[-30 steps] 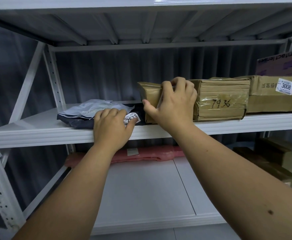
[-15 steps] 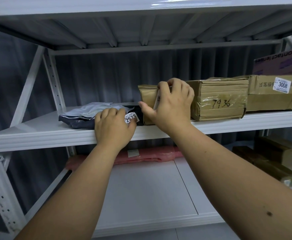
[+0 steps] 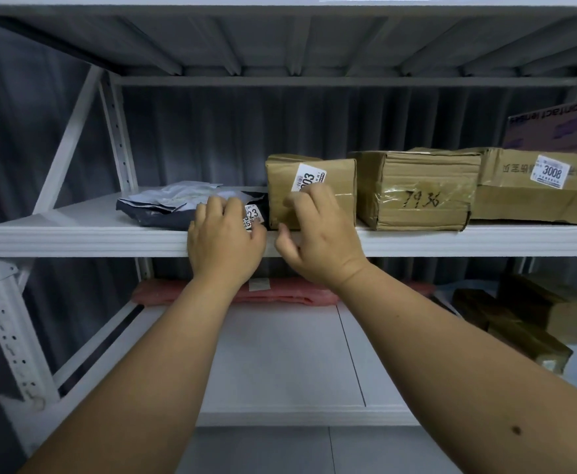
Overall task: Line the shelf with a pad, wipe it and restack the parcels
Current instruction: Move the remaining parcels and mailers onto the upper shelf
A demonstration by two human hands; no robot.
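The white metal shelf (image 3: 75, 239) at chest height carries a row of parcels. A dark grey mailer bag (image 3: 164, 208) lies at the left, and my left hand (image 3: 225, 241) rests over its front end beside a white label, fingers curled on the bag. Beside it stands a small brown box (image 3: 335, 186) with a white label facing me. My right hand (image 3: 314, 241) hovers in front of that box's lower face with fingers apart, holding nothing. To the right sit a taped box marked 7936 (image 3: 417, 189) and a box labelled 3008 (image 3: 526, 196).
A purple contact lenses carton (image 3: 554, 128) lies on the 3008 box. The lower shelf (image 3: 280, 364) holds a pink flat parcel (image 3: 280, 295) at the back and brown boxes (image 3: 519, 323) at the right. A perforated upright post (image 3: 3, 319) stands at the left.
My right hand let go of the small brown box's top and dropped to its front; the box's labelled face now shows. My left hand stayed on the grey mailer.
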